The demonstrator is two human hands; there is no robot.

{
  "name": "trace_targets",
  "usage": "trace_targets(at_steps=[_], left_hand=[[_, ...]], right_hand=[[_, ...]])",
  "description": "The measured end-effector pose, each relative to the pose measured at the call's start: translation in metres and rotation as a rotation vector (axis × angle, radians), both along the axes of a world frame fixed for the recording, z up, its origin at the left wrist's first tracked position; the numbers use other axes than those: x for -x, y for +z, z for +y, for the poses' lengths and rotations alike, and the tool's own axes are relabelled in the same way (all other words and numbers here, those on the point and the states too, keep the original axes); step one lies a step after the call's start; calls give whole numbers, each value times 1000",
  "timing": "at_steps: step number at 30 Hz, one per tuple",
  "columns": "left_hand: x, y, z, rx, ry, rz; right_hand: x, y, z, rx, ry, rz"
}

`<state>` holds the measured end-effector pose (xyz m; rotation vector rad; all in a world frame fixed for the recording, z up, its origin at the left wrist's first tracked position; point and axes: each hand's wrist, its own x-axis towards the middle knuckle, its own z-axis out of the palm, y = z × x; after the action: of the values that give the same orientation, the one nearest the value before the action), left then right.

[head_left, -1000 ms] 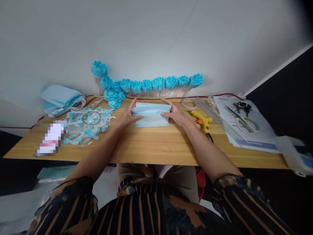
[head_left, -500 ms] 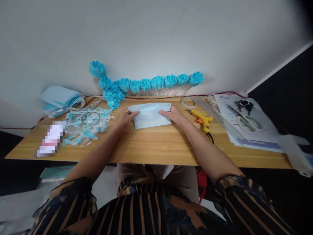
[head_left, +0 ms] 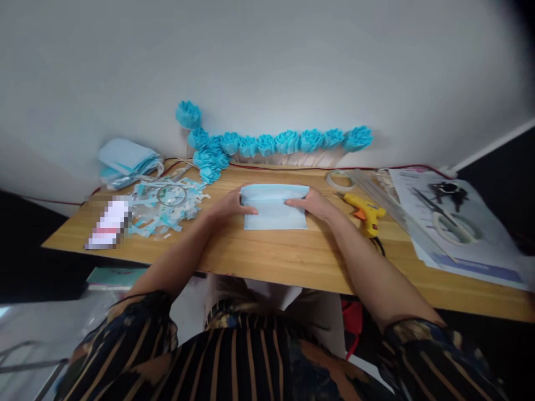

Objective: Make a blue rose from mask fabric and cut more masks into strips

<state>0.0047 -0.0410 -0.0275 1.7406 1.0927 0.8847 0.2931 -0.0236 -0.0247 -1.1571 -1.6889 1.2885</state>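
Note:
A light blue face mask [head_left: 271, 214] is stretched between my hands over the wooden table; no ear loops show on it. My left hand [head_left: 231, 205] grips its left side, thumb on the front face and fingers mostly hidden behind. On the opposite side my right hand [head_left: 313, 204] pinches it the same way, thumb lying across the front. A yellow glue gun [head_left: 363, 213] lies just right of my right hand. Left of my left hand spreads a heap of cut blue and white scraps [head_left: 184, 203] with a tape roll [head_left: 171, 195] on it.
Blue fabric flowers [head_left: 288, 142] on stems lean along the wall. A stack of masks [head_left: 127, 159] sits at the back left, a blurred-out item [head_left: 109, 223] before it. On the right are another tape roll [head_left: 339, 180], clear sticks [head_left: 393, 214], and scissors [head_left: 453, 227] on papers [head_left: 497, 245].
The view has shifted, so the table items sit further right. The mask, still in both hands, now looks more level, with a fold line across it.

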Motion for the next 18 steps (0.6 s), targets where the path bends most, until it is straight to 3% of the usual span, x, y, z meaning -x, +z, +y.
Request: trace_targets(at_steps=[5, 10, 15, 18], left_hand=[[-1, -11, 8, -39, 44, -21], [-7, -22, 11, 59, 231, -166], [-17, -14, 4, 173, 274, -430], [-20, -9, 0, 218, 293, -486]], right_hand=[[2, -1, 1, -63, -36, -85], [6, -4, 2, -143, -164, -96], [8, 3, 1, -189, -271, -135], [8, 6, -1, -161, -296, -175]])
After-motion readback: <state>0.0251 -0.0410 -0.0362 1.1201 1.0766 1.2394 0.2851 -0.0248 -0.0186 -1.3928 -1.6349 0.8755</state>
